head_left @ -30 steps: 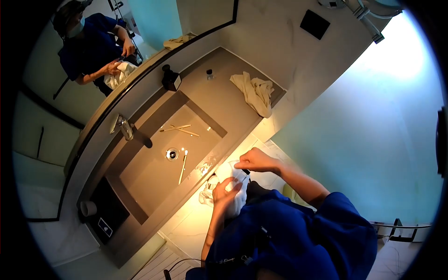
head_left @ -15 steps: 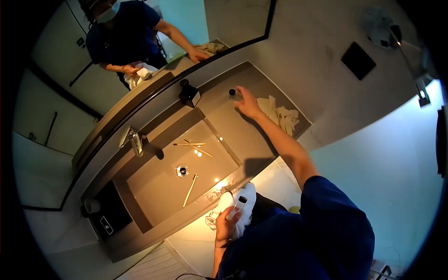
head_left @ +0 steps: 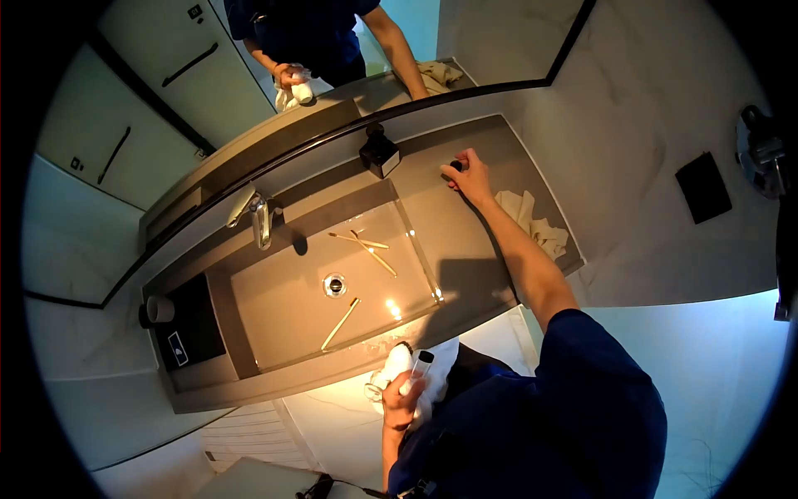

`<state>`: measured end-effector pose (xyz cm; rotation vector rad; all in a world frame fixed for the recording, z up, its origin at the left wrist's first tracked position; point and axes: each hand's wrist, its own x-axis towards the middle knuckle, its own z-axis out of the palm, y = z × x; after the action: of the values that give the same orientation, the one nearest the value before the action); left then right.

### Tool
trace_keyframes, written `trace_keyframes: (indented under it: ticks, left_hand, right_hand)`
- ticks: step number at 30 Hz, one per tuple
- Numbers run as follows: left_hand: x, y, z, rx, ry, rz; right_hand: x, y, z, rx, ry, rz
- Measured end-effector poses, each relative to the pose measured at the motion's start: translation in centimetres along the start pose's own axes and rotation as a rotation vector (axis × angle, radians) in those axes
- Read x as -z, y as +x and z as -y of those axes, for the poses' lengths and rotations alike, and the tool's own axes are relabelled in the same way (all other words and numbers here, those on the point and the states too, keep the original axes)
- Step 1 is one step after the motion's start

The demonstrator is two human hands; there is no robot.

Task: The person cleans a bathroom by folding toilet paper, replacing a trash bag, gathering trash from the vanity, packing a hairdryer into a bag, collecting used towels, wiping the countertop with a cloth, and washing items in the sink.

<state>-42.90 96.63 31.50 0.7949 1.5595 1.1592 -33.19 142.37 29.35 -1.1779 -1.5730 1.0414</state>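
My left hand is closed around a small clear bottle with a black cap, held close to my body at the front edge of the counter. White cloth is bunched beside the same hand. Over on the right part of the counter, my right hand grips a small black-capped bottle by its top; my fingers hide most of it. A crumpled beige cloth lies just beside my right forearm.
Several slim toothbrushes lie in the sink basin, around the drain. A chrome faucet and a black square bottle stand along the back. A cup sits by a black tray at left.
The view has shifted, so the counter appears turned. My right hand's fingers have closed over the bottle's cap. My left hand still holds its bottle and stays near my body.
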Motion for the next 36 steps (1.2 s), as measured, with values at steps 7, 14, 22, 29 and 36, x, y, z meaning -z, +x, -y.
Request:
trace_keyframes:
  ticks: [7,14,22,29,36]
  left_hand:
    - [-0.2,-0.4,-0.3,0.014,-0.062,-0.040]
    - [-0.4,0.1,1.6,0.051,-0.095,-0.123]
    - [-0.4,0.0,-1.1,0.133,-0.206,-0.137]
    - [0.3,-0.2,-0.1,0.183,-0.244,-0.146]
    - [0.9,-0.6,-0.9,0.087,-0.187,-0.178]
  right_hand:
    - [0.1,0.1,-1.6,-0.105,0.141,0.140]
    - [0.7,-6.8,0.8,-0.245,0.407,0.481]
    - [0.1,-25.4,7.4,-0.870,1.078,0.734]
    - [-1.1,-26.2,5.6,-0.915,1.052,0.712]
    - [-2.1,-26.2,7.3,-0.527,0.566,0.690]
